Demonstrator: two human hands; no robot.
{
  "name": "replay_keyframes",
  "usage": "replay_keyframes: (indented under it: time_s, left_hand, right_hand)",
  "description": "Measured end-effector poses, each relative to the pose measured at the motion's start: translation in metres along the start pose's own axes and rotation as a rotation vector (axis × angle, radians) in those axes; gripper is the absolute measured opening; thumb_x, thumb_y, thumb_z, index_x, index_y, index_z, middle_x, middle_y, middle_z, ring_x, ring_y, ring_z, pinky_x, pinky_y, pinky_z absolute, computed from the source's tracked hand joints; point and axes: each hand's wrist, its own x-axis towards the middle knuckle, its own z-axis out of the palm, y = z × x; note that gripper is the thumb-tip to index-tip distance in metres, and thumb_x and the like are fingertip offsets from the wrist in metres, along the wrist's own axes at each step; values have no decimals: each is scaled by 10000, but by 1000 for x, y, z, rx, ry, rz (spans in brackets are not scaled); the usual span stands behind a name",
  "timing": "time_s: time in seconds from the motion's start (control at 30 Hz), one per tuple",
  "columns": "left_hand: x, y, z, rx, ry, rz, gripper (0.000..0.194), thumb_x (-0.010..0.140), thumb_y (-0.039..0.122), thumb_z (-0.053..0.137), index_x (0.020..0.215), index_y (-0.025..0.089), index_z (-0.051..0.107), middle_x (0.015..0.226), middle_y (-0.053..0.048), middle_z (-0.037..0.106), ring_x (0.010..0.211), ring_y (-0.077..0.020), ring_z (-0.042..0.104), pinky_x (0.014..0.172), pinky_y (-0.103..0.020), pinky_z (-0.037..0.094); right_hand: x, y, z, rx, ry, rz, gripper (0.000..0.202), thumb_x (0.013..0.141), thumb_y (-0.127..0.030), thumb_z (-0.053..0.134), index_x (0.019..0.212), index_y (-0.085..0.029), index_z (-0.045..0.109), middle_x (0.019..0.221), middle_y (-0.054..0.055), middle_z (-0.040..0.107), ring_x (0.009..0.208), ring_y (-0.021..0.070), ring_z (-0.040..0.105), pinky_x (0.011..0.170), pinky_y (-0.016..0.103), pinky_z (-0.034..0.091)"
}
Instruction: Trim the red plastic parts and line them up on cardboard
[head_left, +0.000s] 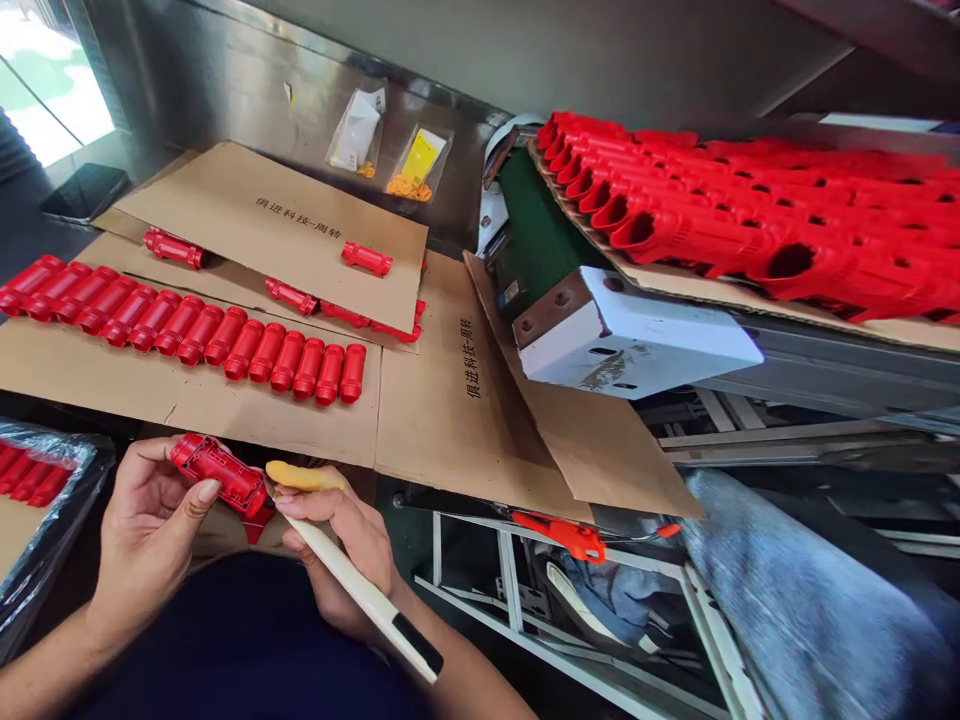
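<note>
While red tube (219, 472) is pinched by left hand (142, 525), frame's lower left, white tool (356, 582) is gripped by right hand (366, 545).

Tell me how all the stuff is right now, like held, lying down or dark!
Left hand: closed around red part
Red part: held, tilted
Right hand: gripping white-handled tool
White-handled tool: slanting, tip by the red part's end
Row of red parts: lying side by side on cardboard
Phone: lying flat, screen dark
Yellow-label bag: lying down; can't tell if sealed
</note>
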Motion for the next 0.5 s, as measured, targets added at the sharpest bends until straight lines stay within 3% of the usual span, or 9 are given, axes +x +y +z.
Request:
replay_keyframes:
  time_s: [0.17, 0.27, 0.37, 0.5]
  left_hand:
    - [6, -6, -2, -74, -36, -118, 346, 848, 334, 934, 1087, 278, 689, 1002, 18, 746, 860, -146, 704, 778, -211, 627]
    - [9, -7, -1, -138, -69, -195, 342, 874, 330, 916, 1112, 269, 677, 1003, 17, 747, 806, -121, 701, 751, -196, 630]
    - [10, -7, -1, -137, -87, -225, 340, 886, 339, 905, 1133, 265, 683, 1002, 10, 755, 798, -123, 717, 753, -205, 637]
    - [8, -7, -5, -89, -108, -168, 351, 874, 348, 912, 1147, 280, 703, 1065, -2, 771, 896, -151, 742, 829, -235, 641]
  right_hand:
    - [10, 5, -15, -266, -183, -258, 298, 1051, -110, 627, 1340, -176, 656, 1179, 170, 800, 966, 250, 732, 813, 397, 669]
    - [13, 5, -17, -403, -242, -312, 294, 1054, -114, 622, 1341, -157, 669, 1230, 201, 774, 968, 266, 720, 768, 387, 665]
    - [13, 8, -14, -256, -178, -243, 241, 1074, -141, 611, 1303, -183, 674, 1212, 167, 786, 1027, 244, 741, 851, 381, 676]
    - [11, 14, -9, 30, -110, 67, 139, 1085, -225, 634, 1199, -200, 709, 1149, 113, 818, 1064, 211, 787, 950, 382, 659]
